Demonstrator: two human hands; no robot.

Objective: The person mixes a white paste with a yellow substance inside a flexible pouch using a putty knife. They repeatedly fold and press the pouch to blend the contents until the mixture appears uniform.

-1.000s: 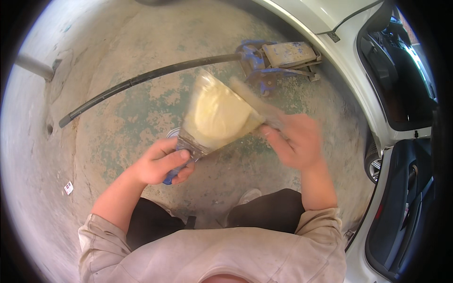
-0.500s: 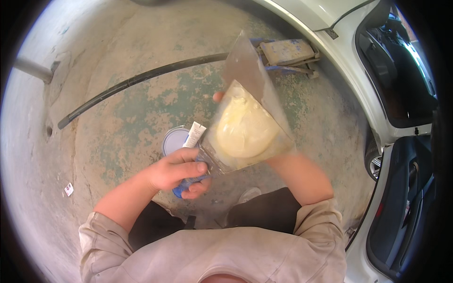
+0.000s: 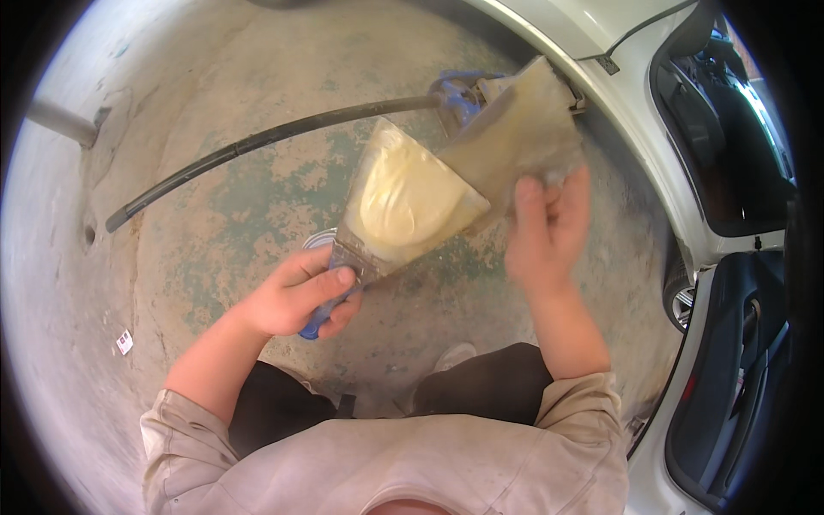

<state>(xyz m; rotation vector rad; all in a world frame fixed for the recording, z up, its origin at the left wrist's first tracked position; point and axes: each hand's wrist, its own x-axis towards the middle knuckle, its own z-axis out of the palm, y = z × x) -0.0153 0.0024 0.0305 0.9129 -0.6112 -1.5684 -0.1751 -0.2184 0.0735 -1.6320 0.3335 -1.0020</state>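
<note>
Loaded putty knife in L hand

L hand clamped on blue handle; blade, w/ cream paste, above flr. R hand, apart from L, grips blurred grey sheet by blade's R edge; contact unclear.

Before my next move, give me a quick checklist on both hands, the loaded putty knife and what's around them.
1. Left hand grips the blue-handled putty knife: ok.
2. Yellow paste sits on the knife's broad blade, with no drip visible: ok.
3. Right hand holds the flat grey-brown sheet by its near end: ok.
4. Sheet separated from the blade: cannot tell; they meet or overlap in this view.
5. Round container beyond the left hand in full view: not ok, mostly hidden.
6. Floor jack in full view: not ok, partly behind the sheet.
</note>
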